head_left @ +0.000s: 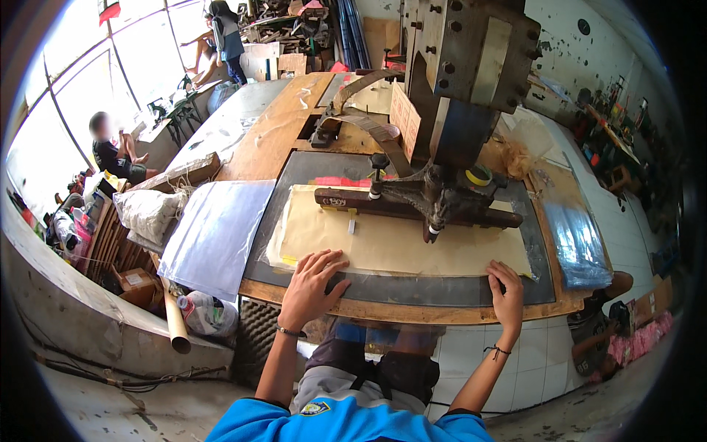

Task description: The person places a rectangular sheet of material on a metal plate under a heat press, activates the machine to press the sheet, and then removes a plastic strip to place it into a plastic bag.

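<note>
My left hand (311, 289) lies with its fingers spread on the near left edge of a cream-yellow sheet (317, 243), its thumb pointing to the right. At the sheet's near right corner rests my right hand (507, 295), fingers loosely bent and nothing seen in them. Clear plastic film shows along the sheet's edges on a dark grey pad (412, 289). Across the far part of the sheet runs a dark metal bar (412, 207) under the head of a big press (464, 96). I cannot tell whether the bar touches the sheet. A small white strip (352, 224) lies just before it.
Clear plastic sheets (217, 228) lie on the table's left, bluish plastic bags (577, 243) on its right. A roll of yellow tape (479, 174) sits on the press. Two people are by the windows at far left; another person (593, 346) is low at the right.
</note>
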A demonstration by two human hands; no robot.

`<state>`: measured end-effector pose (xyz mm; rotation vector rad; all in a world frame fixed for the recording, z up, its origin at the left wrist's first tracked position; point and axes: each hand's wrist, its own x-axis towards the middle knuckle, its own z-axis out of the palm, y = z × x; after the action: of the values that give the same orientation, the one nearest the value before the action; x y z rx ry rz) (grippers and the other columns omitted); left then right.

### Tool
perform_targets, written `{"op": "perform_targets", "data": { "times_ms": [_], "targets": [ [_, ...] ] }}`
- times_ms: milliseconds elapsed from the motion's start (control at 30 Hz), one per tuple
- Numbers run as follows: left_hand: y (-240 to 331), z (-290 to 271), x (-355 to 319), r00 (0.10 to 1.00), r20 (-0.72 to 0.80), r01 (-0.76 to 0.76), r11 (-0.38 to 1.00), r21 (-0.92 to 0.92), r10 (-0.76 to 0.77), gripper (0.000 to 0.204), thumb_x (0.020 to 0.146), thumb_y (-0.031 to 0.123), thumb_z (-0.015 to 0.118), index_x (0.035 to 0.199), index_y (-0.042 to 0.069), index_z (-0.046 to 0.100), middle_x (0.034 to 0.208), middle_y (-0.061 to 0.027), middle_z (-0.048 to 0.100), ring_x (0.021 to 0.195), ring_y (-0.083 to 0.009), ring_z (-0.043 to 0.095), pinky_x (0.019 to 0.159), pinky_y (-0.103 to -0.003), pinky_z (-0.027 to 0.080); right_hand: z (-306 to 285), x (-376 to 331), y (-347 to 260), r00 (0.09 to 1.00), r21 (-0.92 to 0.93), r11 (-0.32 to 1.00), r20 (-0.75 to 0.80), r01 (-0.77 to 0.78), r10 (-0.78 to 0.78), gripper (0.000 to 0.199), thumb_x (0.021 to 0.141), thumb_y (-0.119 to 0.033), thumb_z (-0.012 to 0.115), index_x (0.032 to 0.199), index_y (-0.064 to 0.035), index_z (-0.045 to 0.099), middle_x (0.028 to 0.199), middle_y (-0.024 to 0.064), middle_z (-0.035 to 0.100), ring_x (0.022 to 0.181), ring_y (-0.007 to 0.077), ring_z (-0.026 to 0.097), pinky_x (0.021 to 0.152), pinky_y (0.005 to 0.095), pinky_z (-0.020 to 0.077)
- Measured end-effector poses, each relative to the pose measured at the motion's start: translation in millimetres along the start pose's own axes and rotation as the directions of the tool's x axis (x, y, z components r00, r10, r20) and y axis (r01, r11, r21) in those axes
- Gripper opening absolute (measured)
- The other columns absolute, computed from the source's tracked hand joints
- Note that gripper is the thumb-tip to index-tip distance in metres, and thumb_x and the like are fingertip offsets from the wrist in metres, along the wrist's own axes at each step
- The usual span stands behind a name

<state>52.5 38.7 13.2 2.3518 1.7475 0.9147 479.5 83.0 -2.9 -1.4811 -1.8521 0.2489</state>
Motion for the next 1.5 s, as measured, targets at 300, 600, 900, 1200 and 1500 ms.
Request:
{"op": "perform_targets", "data": {
  "times_ms": [300,600,900,1200,1500],
  "targets": [
    [-1.5,0.8,-0.5,1.000,0.004,-0.001,1.000,0.002,0.001,0.036,0.090,0.027,0.073,0.123,0.012,0.070,0.140,-0.0077,0.062,0.135,-0.0293,0.052,0.117,-0.045,0.036,1.6,1.3,1.8,1.000,-0.005,1.000,-0.015,0.025,-0.025,0.027,0.102,-0.027,0.062,0.112,-0.0052,0.074,0.125,0.0116,0.071,0.125,0.0325,0.060,0.107,0.0437,0.0434],
    [-1.5,3.2,0.8,1.000,0.000,0.002,1.000,-0.002,-0.002,0.037,0.090,0.027,0.073,0.123,0.012,0.070,0.139,-0.0086,0.062,0.135,-0.0291,0.052,0.116,-0.045,0.036,-1.4,1.5,2.8,0.998,-0.031,0.999,-0.043,0.037,-0.038,0.026,0.103,-0.021,0.062,0.114,-0.0009,0.072,0.125,0.0139,0.071,0.123,0.0319,0.063,0.105,0.0402,0.0478],
    [-1.5,1.6,2.5,1.000,0.000,0.009,1.000,-0.003,-0.009,0.035,0.090,0.025,0.073,0.122,0.010,0.071,0.137,-0.0095,0.064,0.134,-0.0302,0.053,0.115,-0.044,0.037,-2.5,-0.5,2.1,0.999,-0.030,0.999,-0.008,0.033,-0.033,0.027,0.103,-0.023,0.061,0.114,-0.0016,0.073,0.125,0.0130,0.071,0.124,0.0317,0.062,0.107,0.0407,0.0467],
    [-0.2,3.3,1.2,1.000,0.011,0.011,1.000,-0.004,-0.011,0.035,0.093,0.028,0.070,0.122,0.009,0.070,0.139,-0.0100,0.062,0.135,-0.0298,0.052,0.117,-0.044,0.035,0.8,-0.3,5.2,1.000,0.007,1.000,-0.024,0.006,-0.006,0.026,0.102,-0.024,0.062,0.114,-0.0036,0.073,0.126,0.0117,0.071,0.126,0.0302,0.061,0.107,0.0411,0.0457],
    [0.3,3.4,1.0,1.000,0.011,0.022,1.000,-0.006,-0.022,0.035,0.090,0.024,0.072,0.122,0.010,0.070,0.139,-0.0101,0.062,0.135,-0.0306,0.051,0.117,-0.045,0.036,1.1,2.3,5.7,1.000,0.002,1.000,-0.025,-0.007,0.007,0.027,0.103,-0.023,0.062,0.116,-0.0015,0.073,0.125,0.0128,0.072,0.125,0.0290,0.063,0.105,0.0391,0.0479]
  ]
}}
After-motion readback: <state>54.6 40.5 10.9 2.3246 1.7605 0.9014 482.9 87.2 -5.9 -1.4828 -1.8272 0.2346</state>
